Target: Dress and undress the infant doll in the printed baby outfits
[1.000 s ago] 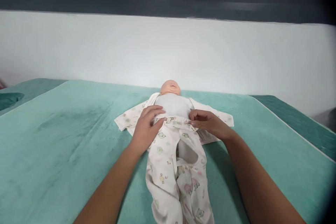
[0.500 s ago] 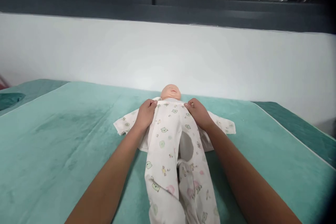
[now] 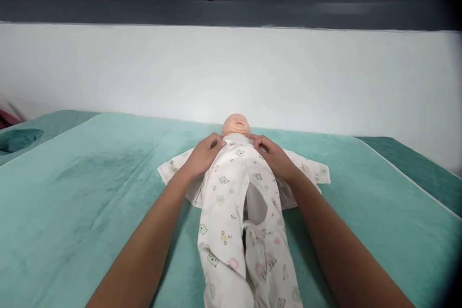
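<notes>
Teal plush bedcover fills most of my view. In the middle of it a baby doll lies on its back, with its head toward the white wall. Under the doll lies an open printed jacket, its sleeves spread flat to either side on the cover.

Over the doll lie the printed baby trousers, white with small animal figures. Their waistband sits high on the chest, just under the chin, and the legs run down toward me and out of the bottom of the view. An opening at the crotch shows the doll's grey cloth body.

My left hand rests on the left end of the waistband with its fingers curled in on the edge of the cloth. My right hand does the same at the right end, knuckles bent and fingertips pinched on the band beside the doll's neck. The two hands are close together, with only the doll's upper chest between them, and both forearms run along the sides of the trousers.

At the far left edge a dark green cushion lies on the cover. A dark window frame with metal bars runs above the wall.
</notes>
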Demonstrator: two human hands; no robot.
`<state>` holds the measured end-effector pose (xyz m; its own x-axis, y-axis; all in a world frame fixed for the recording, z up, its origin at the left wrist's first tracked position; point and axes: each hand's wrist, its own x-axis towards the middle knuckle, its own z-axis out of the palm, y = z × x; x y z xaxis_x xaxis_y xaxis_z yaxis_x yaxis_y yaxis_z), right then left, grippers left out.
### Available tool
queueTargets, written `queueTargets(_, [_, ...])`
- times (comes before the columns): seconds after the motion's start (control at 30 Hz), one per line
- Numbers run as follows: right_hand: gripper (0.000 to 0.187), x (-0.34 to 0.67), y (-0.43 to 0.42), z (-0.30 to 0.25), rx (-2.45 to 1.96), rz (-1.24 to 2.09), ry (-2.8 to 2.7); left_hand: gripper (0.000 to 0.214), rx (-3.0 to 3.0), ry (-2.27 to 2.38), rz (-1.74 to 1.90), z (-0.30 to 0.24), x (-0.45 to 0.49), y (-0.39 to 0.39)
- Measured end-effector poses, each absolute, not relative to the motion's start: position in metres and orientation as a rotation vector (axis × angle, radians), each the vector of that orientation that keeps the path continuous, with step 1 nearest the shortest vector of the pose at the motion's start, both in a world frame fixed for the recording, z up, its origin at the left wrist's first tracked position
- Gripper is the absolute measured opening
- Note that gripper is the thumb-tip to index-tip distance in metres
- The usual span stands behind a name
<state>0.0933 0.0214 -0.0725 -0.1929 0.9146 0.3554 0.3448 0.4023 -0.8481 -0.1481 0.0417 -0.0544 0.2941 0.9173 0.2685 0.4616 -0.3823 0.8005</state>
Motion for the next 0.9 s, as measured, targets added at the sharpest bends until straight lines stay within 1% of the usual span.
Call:
queueTargets(0.13, [0.023, 0.09, 0.043, -0.072, -1.344, 0.521, -1.732, 0.026, 1.865, 1.445, 1.149, -0.064, -0.144, 0.062])
queueTargets(0.2, [0.023, 0.089, 0.055, -0.073, -1.434, 0.467, -1.687, 0.025, 1.818, 1.528, 1.226, -0.07, -0.142, 0.072])
queueTargets(0.27, [0.023, 0.089, 0.064, -0.075, -1.471, 0.492, -1.64, 0.02, 1.765, 1.521, 1.268, -0.076, -0.14, 0.079])
queueTargets(0.33, [0.022, 0.088, 0.067, -0.079, -1.446, 0.55, -1.59, 0.009, 1.726, 1.405, 1.284, -0.081, -0.14, 0.082])
queueTargets(0.37, [0.02, 0.088, 0.066, -0.081, -1.408, 0.584, -1.556, 0.007, 1.718, 1.329, 1.282, -0.082, -0.14, 0.082])
queueTargets(0.47, [0.017, 0.087, 0.055, -0.086, -1.242, 0.671, -1.508, 0.023, 1.769, 1.181, 1.236, -0.086, -0.144, 0.074])
queueTargets(0.57, [0.021, 0.087, 0.039, -0.085, -1.116, 0.668, -1.591, 0.032, 1.912, 1.153, 1.207, -0.087, -0.149, 0.063])
queueTargets(0.7, [0.023, 0.09, 0.018, -0.085, -1.134, 0.608, -1.553, 0.033, 2.147, 1.236, 1.275, -0.092, -0.159, 0.043])
queueTargets(0.8, [0.018, 0.095, 0.001, -0.09, -1.308, 0.558, -1.373, 0.027, 2.258, 1.389, 1.361, -0.098, -0.166, 0.023])
queueTargets(0.9, [0.016, 0.1, -0.015, -0.096, -1.456, 0.755, -1.263, 0.021, 2.264, 1.545, 1.352, -0.104, -0.171, 0.001])
